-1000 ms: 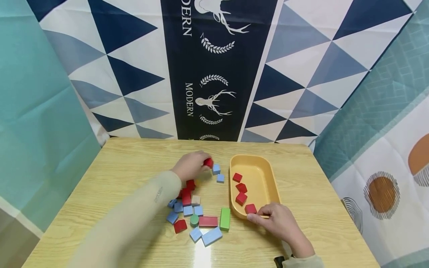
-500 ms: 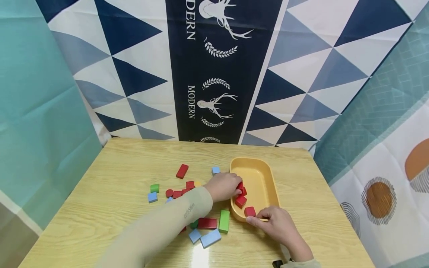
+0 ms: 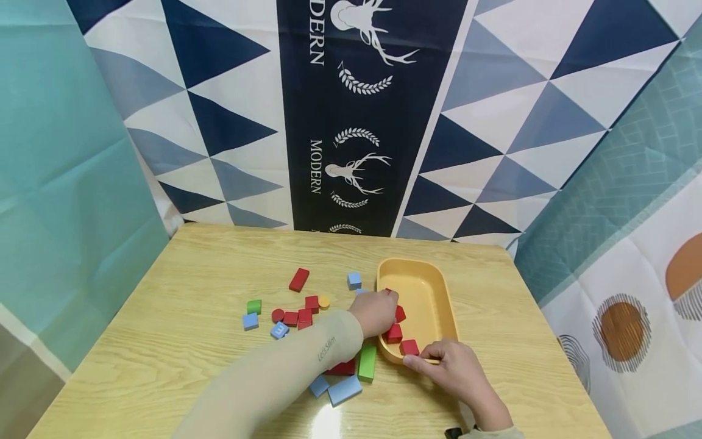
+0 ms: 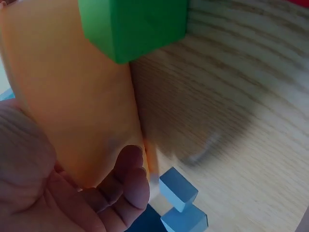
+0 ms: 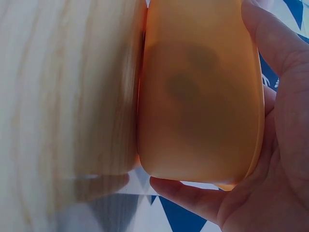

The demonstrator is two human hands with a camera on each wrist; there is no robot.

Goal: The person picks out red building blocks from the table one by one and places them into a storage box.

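My left hand is at the left rim of an orange plastic tray, its fingertips out of sight from above. In the left wrist view its fingers bend inward beside the tray wall; whether they hold a block is hidden. Several red blocks lie along the tray's left side. With thumb and fingers, my right hand grips the tray's near right corner. The right wrist view shows that hand around the tray's outer wall.
Left of the tray lie a green block, a long blue block, a blue cube, a yellow round piece and more red blocks. Farther left are a red bar and a small green piece.
My left hand carried a red block from the far middle of the table rightward to the tray, then shifted slightly nearer along its left rim. The right hand kept its grip.
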